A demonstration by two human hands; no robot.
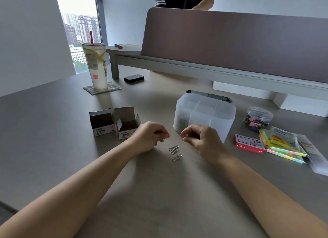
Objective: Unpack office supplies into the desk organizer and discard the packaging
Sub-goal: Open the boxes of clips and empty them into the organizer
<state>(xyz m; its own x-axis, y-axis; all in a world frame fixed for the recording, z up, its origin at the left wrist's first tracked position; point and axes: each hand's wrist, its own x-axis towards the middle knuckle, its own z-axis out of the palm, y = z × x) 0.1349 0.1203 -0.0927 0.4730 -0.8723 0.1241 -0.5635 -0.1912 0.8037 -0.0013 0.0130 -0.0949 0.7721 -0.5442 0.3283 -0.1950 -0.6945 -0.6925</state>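
Observation:
A translucent white desk organizer (pixel 220 124) with several compartments stands mid-table; a pile of paper clips shows through its front left wall. Three loose paper clips (pixel 175 152) lie on the table between my hands. My left hand (pixel 149 136) has its fingers curled and pinches a paper clip at the fingertips. My right hand (pixel 200 136) pinches another paper clip just in front of the organizer's left corner. Two opened paper clip boxes (pixel 113 122) stand to the left of my left hand, flaps up.
A red staple box (pixel 249 143), sticky notes (pixel 284 149) in clear wrapping and a clear jar of binder clips (pixel 257 118) lie at the right. A drink cup (pixel 95 65) on a coaster stands far left; a desk divider (pixel 230 47) runs behind. A person stands beyond it.

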